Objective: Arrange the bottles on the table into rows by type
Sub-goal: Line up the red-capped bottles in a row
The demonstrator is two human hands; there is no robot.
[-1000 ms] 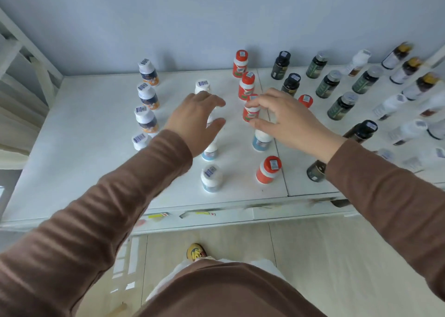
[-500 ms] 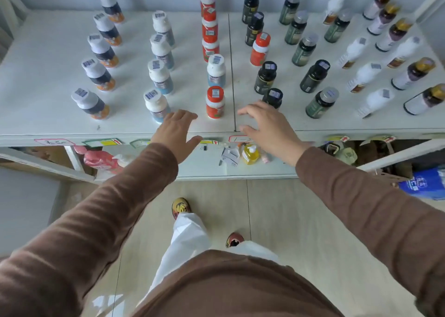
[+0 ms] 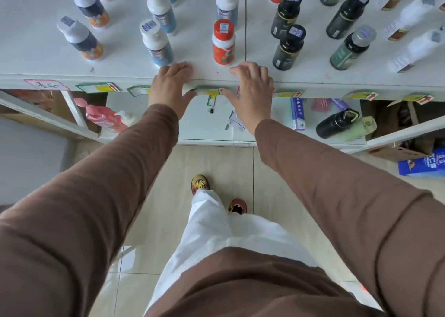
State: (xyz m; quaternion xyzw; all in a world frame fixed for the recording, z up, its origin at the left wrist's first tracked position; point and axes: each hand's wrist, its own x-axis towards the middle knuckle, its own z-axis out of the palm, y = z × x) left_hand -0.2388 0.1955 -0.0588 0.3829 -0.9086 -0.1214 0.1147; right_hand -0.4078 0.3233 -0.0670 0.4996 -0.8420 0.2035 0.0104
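Note:
Bottles stand in columns on the white table (image 3: 38, 59). From the left: white-capped dark and orange bottles (image 3: 80, 38), white-capped blue bottles (image 3: 156, 42), a red-capped orange bottle (image 3: 223, 42) with a blue bottle (image 3: 226, 2) behind it, black-capped dark bottles (image 3: 289, 48), grey-capped green bottles (image 3: 351, 49) and white bottles (image 3: 414, 49). My left hand (image 3: 169, 85) and my right hand (image 3: 251, 85) rest empty on the table's front edge, fingers spread, just in front of the nearest blue and orange bottles.
A lower shelf under the table holds a pink pump bottle (image 3: 101, 116), a black flask (image 3: 337, 124), a toothpaste box (image 3: 297, 113) and papers. A blue box (image 3: 421, 165) lies on the tiled floor at right. My legs and shoes are below.
Both hands have drawn back from among the bottles to the table's front edge, holding nothing. The camera has tilted downward, so the table now sits at the top of the view.

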